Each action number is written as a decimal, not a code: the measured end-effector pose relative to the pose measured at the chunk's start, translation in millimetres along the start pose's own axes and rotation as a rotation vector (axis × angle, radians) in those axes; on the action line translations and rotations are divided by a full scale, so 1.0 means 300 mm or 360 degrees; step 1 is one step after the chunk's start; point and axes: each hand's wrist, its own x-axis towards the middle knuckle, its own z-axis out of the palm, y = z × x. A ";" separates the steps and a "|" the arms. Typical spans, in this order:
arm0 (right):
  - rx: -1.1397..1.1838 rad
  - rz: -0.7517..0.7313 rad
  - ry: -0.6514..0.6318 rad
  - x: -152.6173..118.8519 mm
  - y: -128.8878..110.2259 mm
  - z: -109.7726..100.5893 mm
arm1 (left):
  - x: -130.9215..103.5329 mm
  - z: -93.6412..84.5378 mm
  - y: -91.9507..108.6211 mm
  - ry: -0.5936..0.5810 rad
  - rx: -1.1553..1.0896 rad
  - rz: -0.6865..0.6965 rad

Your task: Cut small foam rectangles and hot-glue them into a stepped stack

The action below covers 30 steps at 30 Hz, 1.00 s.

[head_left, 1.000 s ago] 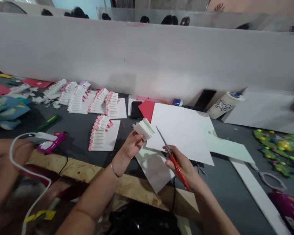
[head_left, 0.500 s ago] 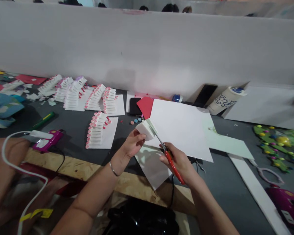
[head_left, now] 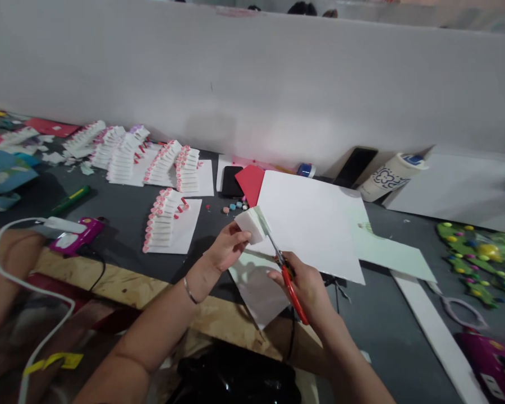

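Observation:
Between thumb and fingers, my left hand [head_left: 226, 248] pinches a small folded piece of white paper [head_left: 249, 223] with a pale greenish edge. My right hand [head_left: 310, 285] is closed around red-handled scissors [head_left: 293, 297]. Their blades point up and left and meet the right edge of the folded piece; whether they have cut into it I cannot tell. Behind and below the hands lie a large white sheet [head_left: 311, 219] and another pale sheet [head_left: 258, 286].
Left, white cards with fanned pink-tipped strips [head_left: 162, 221] lie on the dark table. A purple power strip [head_left: 82, 235] with a white cable sits near a person's arm [head_left: 10, 264]. A tumbler [head_left: 389, 177] and phone [head_left: 356, 166] lean by the wall; green felt pieces [head_left: 475, 258] lie right.
The view has shifted slightly. The scissors stay at the edge of the folded white paper, and both hands keep their holds with only small movement.

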 end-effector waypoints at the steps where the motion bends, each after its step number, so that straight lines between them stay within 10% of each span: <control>1: -0.0006 0.0015 0.0009 -0.001 0.006 0.003 | 0.001 -0.003 -0.002 0.0008 0.0004 -0.0011; 30: 0.0358 0.0093 0.0063 0.007 0.027 0.019 | -0.012 0.022 -0.050 -0.0041 0.0094 -0.0197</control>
